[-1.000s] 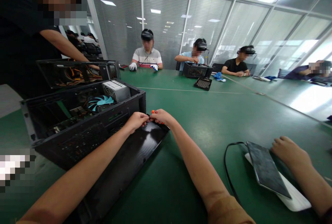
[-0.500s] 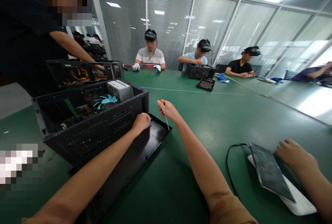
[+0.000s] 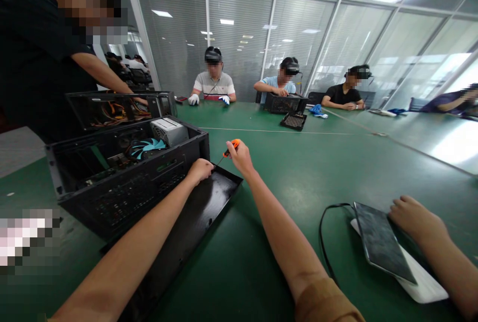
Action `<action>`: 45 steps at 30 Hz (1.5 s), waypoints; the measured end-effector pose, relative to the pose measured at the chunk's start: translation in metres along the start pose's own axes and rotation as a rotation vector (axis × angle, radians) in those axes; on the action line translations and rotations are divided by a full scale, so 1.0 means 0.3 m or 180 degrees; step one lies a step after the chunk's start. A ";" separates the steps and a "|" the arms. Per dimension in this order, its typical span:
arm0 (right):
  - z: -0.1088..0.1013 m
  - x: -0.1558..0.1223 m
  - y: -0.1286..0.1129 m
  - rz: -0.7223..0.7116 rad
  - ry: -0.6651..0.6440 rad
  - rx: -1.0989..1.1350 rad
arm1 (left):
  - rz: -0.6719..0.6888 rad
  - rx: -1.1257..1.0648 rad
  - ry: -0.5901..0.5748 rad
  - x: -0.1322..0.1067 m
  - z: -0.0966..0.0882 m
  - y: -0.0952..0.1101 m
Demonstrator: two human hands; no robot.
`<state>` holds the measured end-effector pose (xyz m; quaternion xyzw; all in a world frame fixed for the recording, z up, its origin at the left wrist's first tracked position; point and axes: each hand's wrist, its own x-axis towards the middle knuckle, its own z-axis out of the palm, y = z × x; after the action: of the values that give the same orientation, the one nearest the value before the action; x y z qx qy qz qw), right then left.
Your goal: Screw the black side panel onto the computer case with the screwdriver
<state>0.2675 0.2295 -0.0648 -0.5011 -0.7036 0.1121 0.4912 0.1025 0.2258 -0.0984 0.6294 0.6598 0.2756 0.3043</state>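
Observation:
My right hand (image 3: 241, 158) grips a screwdriver (image 3: 234, 144) by its orange and black handle. The thin shaft slants down to the left, its tip close to the fingers of my left hand (image 3: 200, 170). Those fingers are pinched together above the corner of a black side panel (image 3: 220, 190); whatever lies between them is too small to see. Beside the panel lies an open black computer case (image 3: 123, 197), with a turquoise fan (image 3: 147, 148) and a grey power supply (image 3: 170, 131) inside.
A second open case (image 3: 119, 110) is behind, with a standing co-worker's hand (image 3: 139, 100) in it. To the right, another person's hand (image 3: 414, 217) rests near a tablet (image 3: 383, 242) on a white object with a black cable. Several people sit across the green table (image 3: 298, 172).
The screwdriver has swung from pointing down right over the panel's corner to pointing down left, its tip now by my left fingers. My left hand stays over the panel's corner.

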 end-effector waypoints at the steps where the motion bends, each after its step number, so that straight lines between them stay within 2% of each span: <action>1: -0.002 0.002 0.000 -0.0071 -0.0078 0.0022 | -0.0011 -0.0098 -0.0068 0.001 -0.006 -0.003; 5: -0.010 0.010 -0.031 -0.0445 -0.0472 -0.0173 | -0.0063 -0.0458 -0.0315 0.004 -0.037 -0.007; 10: 0.002 0.001 -0.043 -0.0928 -0.1182 -0.0957 | -0.0020 -0.0746 -0.0552 0.000 -0.073 0.003; 14: 0.034 -0.017 -0.017 -0.0974 -0.1742 -0.1410 | 0.0037 -0.0834 -0.0682 -0.009 -0.081 0.003; 20: 0.071 -0.035 -0.007 -0.0963 -0.1812 -0.1651 | 0.0111 -0.0803 -0.0787 -0.002 -0.080 -0.016; 25: 0.078 -0.035 0.000 -0.0962 -0.1790 -0.1713 | 0.0316 -0.0683 -0.0661 0.008 -0.075 -0.029; 27: 0.081 -0.035 0.007 -0.0937 -0.1742 -0.1703 | 0.0615 -0.0510 -0.0524 0.007 -0.076 -0.034; 31: 0.091 -0.036 0.024 -0.0789 -0.1682 -0.1709 | 0.1681 0.0220 -0.0246 0.006 -0.080 -0.049; 37: 0.109 -0.029 0.050 -0.0449 -0.1701 -0.1383 | 0.2886 0.0708 -0.0117 0.027 -0.082 -0.084; 40: 0.114 -0.022 0.059 -0.0442 -0.1877 -0.0975 | 0.3223 0.0930 -0.0005 0.036 -0.079 -0.101; 45: 0.116 -0.022 0.066 -0.0398 -0.1973 -0.0823 | 0.3378 0.1236 0.0306 0.054 -0.062 -0.122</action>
<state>0.2515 0.2452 -0.0986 -0.4572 -0.8572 0.1386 0.1924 0.0639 0.2404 -0.1142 0.9059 0.3046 0.2928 -0.0276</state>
